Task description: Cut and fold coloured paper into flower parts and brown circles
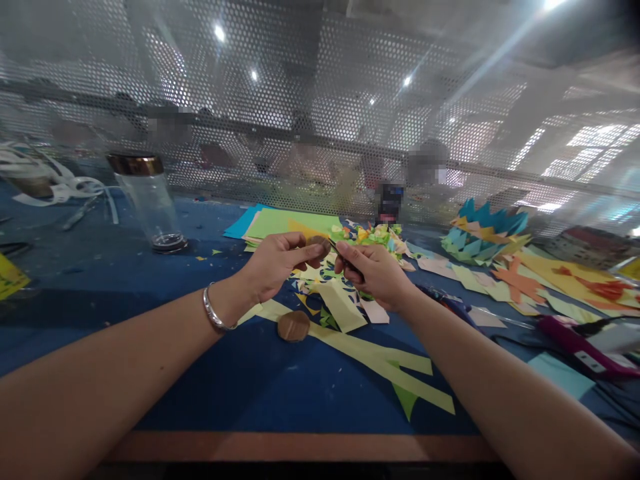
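My left hand (pixel 280 263) pinches a small round brown cardboard disc (pixel 319 244) between thumb and fingers. Close beside it, my right hand (pixel 373 272) is closed round what looks like a small pair of dark scissors (pixel 353 272), mostly hidden by the fingers. Their thin tip points at the disc's edge. Below the hands, a second brown cardboard disc (pixel 293 326) lies flat, partly over a long pale-yellow paper strip (pixel 360 345). Under and behind both hands spreads a heap of green, yellow and white paper scraps (pixel 376 237).
Coloured paper sheets (pixel 295 221) are stacked behind my left hand. A glass bottle (pixel 153 207) stands at left. A zigzag paper crown (pixel 485 230), paper strips and a purple power strip (pixel 583 347) are at right. A perforated metal screen (pixel 280 100) closes off the table's back.
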`<state>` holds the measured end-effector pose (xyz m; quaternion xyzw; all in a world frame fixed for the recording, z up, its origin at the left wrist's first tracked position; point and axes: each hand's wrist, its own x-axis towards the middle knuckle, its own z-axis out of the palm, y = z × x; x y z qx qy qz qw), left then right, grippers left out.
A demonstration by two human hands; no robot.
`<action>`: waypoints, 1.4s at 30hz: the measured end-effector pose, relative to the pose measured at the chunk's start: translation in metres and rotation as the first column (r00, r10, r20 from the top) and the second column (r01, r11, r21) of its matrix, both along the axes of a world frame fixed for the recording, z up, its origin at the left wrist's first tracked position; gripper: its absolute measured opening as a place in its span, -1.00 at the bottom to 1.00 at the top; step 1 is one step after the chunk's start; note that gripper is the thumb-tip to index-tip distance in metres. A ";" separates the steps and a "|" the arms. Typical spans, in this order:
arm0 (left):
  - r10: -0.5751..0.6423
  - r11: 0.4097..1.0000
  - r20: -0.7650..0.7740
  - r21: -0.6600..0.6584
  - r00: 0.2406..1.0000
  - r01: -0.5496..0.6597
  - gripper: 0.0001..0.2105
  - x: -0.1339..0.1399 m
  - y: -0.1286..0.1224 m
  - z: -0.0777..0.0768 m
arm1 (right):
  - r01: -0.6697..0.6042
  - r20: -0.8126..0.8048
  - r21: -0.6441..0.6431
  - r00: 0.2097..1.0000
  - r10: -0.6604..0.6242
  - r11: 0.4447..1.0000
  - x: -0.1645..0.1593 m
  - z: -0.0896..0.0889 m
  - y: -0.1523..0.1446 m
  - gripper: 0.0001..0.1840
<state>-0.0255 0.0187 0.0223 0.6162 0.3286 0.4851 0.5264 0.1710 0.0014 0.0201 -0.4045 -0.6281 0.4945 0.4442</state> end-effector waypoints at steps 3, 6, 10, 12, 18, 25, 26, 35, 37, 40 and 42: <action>-0.005 1.000 0.018 -0.002 1.000 0.005 -0.82 0.000 0.002 -0.002 | 0.007 -0.002 0.001 1.000 -0.007 1.000 0.000 0.002 -0.001 -0.48; 0.019 1.000 0.040 -0.004 0.999 -0.018 -0.83 0.000 0.004 -0.002 | 0.011 0.006 0.011 1.000 -0.012 1.000 0.001 0.003 -0.001 -0.49; 0.040 0.999 0.057 -0.021 0.998 -0.038 -0.86 0.000 0.003 0.000 | 0.008 0.012 0.016 1.000 -0.008 1.000 0.001 0.002 -0.001 -0.48; 0.022 1.000 0.063 -0.017 0.998 -0.021 -0.85 0.000 0.003 0.000 | 0.016 0.017 0.020 1.000 -0.016 1.000 0.001 0.002 -0.001 -0.47; -0.030 1.000 0.030 0.002 0.999 0.029 -0.84 -0.001 0.004 -0.003 | 0.015 0.025 0.040 1.000 -0.016 0.999 0.001 0.002 0.000 -0.47; -0.035 0.999 -0.026 -0.010 0.999 0.034 -0.84 0.001 0.000 -0.001 | 0.029 0.041 0.071 0.999 -0.032 0.997 0.001 0.000 0.000 -0.46; -0.034 0.999 -0.035 -0.007 0.999 0.033 -0.84 0.001 0.000 -0.001 | 0.032 0.045 0.077 0.998 -0.035 0.997 0.001 -0.001 0.000 -0.46; -0.025 0.995 -0.126 0.090 0.992 0.037 -0.79 0.001 -0.003 -0.003 | 0.045 0.075 0.095 0.996 -0.052 0.994 0.001 -0.001 0.001 -0.46; -0.030 0.995 -0.121 0.096 0.992 0.042 -0.81 0.001 -0.002 -0.004 | 0.046 0.081 0.098 0.995 -0.054 0.994 0.001 -0.002 0.001 -0.46; -0.042 0.994 -0.114 0.093 0.993 0.052 -0.83 0.000 -0.001 -0.004 | 0.053 0.090 0.104 0.994 -0.062 0.993 0.001 -0.002 0.001 -0.47; -0.056 0.995 -0.103 0.078 0.993 0.064 -0.84 0.000 -0.002 -0.003 | 0.059 0.096 0.106 0.993 -0.069 0.993 0.002 -0.002 0.001 -0.47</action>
